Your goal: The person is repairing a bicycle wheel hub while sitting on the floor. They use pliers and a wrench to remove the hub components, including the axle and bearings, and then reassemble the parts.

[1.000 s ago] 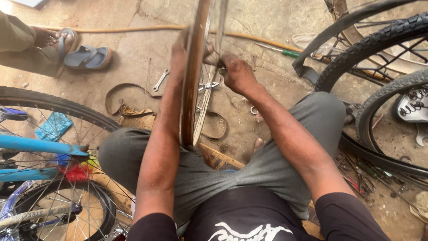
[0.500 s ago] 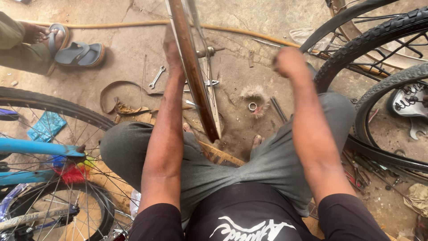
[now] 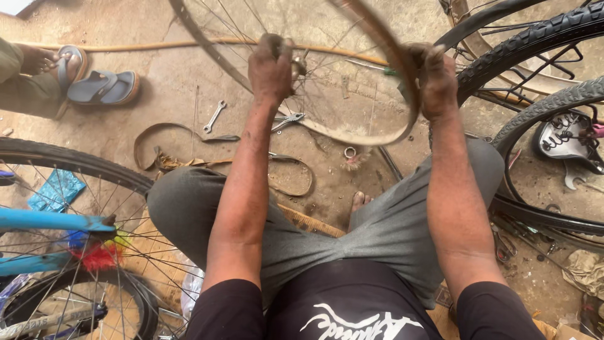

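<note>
In the upper middle of the frame the person holds a bare bicycle wheel [image 3: 377, 129], a rusty rim with thin spokes and no tyre, tilted above the knees. The left hand [image 3: 272, 66] is at the hub area in the upper centre, and its fingers are closed together around the middle part of the wheel. The right hand [image 3: 435, 79] is at the upper right, and its fingers are clamped on the rim.

Under the wheel, on the dirt ground, lie a pair of pliers [image 3: 286, 119], a small wrench [image 3: 214, 116] and a brown rim strip [image 3: 189, 148] in loose curves. In the upper left a pair of grey sandals [image 3: 104, 88] stands beside another person's foot [image 3: 39, 60]. A blue bicycle frame [image 3: 53, 221] with a spoked wheel fills the lower left. At the right edge are black tyres [image 3: 535, 41] and a saddle [image 3: 566, 138] lying upside down.
</note>
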